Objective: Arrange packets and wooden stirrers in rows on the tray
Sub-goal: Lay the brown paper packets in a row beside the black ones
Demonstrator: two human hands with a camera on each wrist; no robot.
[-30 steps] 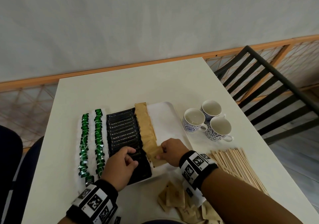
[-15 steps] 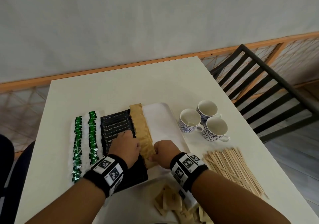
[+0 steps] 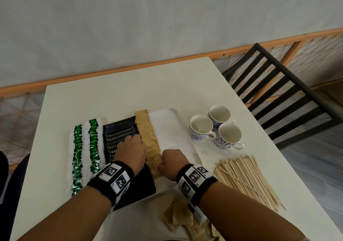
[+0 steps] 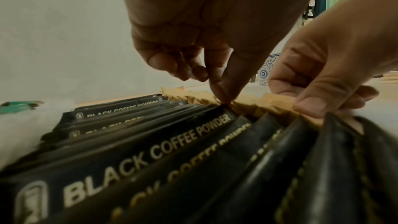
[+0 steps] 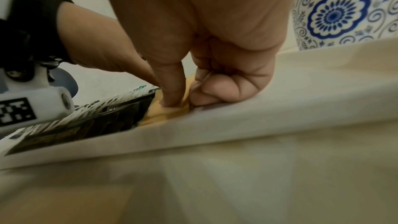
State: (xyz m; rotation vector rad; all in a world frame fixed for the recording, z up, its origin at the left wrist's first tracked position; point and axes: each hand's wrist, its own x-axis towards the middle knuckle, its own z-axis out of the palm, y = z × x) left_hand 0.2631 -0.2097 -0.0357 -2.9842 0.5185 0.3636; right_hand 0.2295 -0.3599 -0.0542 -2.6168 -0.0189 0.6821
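Note:
A white tray [image 3: 172, 122] holds two rows of green-and-white packets [image 3: 78, 148], a row of black coffee packets [image 3: 118, 131] and a row of brown packets [image 3: 146, 129]. My left hand [image 3: 131, 148] lies over the black row. Its thumb and forefinger meet in a pinch [image 4: 221, 98] on the left edge of the brown packets [image 4: 258, 105]. My right hand [image 3: 170, 161] is at the near end of the brown row, thumb pressed down and fingers curled, pinching a brown packet [image 5: 183, 103]. The wooden stirrers [image 3: 245, 179] lie in a loose pile on the table to the right.
Three blue-patterned cups [image 3: 213, 127] stand just right of the tray. Loose brown packets [image 3: 181, 216] lie on the table near my right forearm. A black slatted chair [image 3: 278, 85] stands beyond the table's right edge. The tray's right part shows bare.
My left hand has moved forward from the near end of the black row to the seam with the brown row. The right hand has stayed at the brown row's near end.

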